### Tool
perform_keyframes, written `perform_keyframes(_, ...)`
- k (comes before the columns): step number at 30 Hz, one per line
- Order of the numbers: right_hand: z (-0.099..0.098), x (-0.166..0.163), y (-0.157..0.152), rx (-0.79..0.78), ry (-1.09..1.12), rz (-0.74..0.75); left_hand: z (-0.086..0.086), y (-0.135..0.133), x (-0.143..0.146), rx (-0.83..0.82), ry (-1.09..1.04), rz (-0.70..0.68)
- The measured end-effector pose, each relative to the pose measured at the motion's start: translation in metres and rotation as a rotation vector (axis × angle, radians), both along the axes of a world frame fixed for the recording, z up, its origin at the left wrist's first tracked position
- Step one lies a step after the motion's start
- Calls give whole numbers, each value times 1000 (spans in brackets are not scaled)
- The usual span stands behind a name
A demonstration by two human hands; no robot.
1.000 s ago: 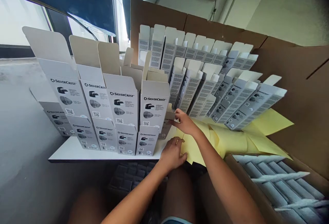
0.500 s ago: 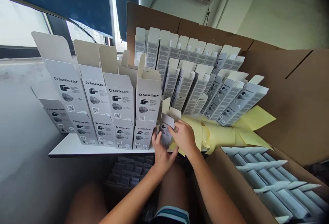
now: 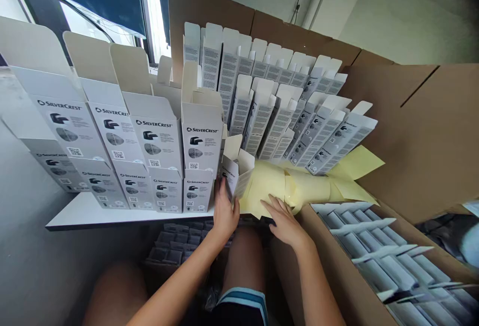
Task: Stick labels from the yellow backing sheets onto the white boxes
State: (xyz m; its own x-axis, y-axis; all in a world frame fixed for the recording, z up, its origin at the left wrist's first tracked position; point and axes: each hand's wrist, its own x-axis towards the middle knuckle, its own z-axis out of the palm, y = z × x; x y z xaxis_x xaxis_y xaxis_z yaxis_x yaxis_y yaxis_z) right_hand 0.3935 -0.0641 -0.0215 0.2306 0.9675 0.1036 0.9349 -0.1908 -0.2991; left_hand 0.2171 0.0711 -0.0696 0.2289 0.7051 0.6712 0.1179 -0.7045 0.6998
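Note:
My left hand (image 3: 224, 211) is wrapped round the lower part of a small white carton (image 3: 234, 171) with its top flaps open, holding it upright at the right end of the front row. My right hand (image 3: 282, 219) lies flat with fingers spread on the yellow paper sheets (image 3: 299, 186) just right of that carton. Rows of open white SilverCrest cartons (image 3: 157, 141) stand on the white board (image 3: 82, 211) to the left. More slim grey-and-white cartons (image 3: 284, 111) lean in rows behind.
Brown cardboard walls (image 3: 411, 131) enclose the back and right. A cardboard box (image 3: 374, 251) of flat folded cartons sits at the lower right. A tray of dark compartments (image 3: 183, 251) lies under the board by my knees. A window with a blue blind is at upper left.
The right hand has let go of the small carton and dropped onto the yellow paper. The left hand now grips the carton and has set it upright beside the front row. The camera moved closer.

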Motion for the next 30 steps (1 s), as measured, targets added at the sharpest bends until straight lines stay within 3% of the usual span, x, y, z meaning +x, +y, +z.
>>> perform_keyframes(4, -9, 4, -5, 172, 7, 34, -1, 0, -4, 115, 0, 16)
perform_keyframes(6, -5, 6, -4, 254, 3, 18, -3, -8, -10, 204, -99, 12)
perform_keyframes(8, 1, 10, -4, 381, -17, -50, -7, -25, -16, 185, -269, -57)
perform_keyframes(12, 23, 4, -17, 692, -84, -279, -12, -72, -22, -113, -410, -265)
perform_keyframes(15, 40, -28, -43, 827, -121, -314, -2, -88, -21, -598, -398, -540)
perform_keyframes(18, 48, -76, -76, 606, -52, -172, 14, -79, -16, -1186, -377, -933)
perform_keyframes(22, 44, -115, -115, 257, 264, 29, 24, -65, -13, -1302, -305, -916)
perform_keyframes(24, 35, -117, -125, 281, 468, 50, 20, -67, -18, -1302, -271, -914)
perform_keyframes(25, 29, -115, -127, 377, 540, -36, 18, -70, -24, -1295, -247, -924)
perform_keyframes(28, 8, -108, -123, 689, 688, -490, 8, -83, -50, -1227, -150, -965)
perform_keyframes(30, -3, -109, -115, 653, 890, -568, 4, -91, -72, -1166, -92, -993)
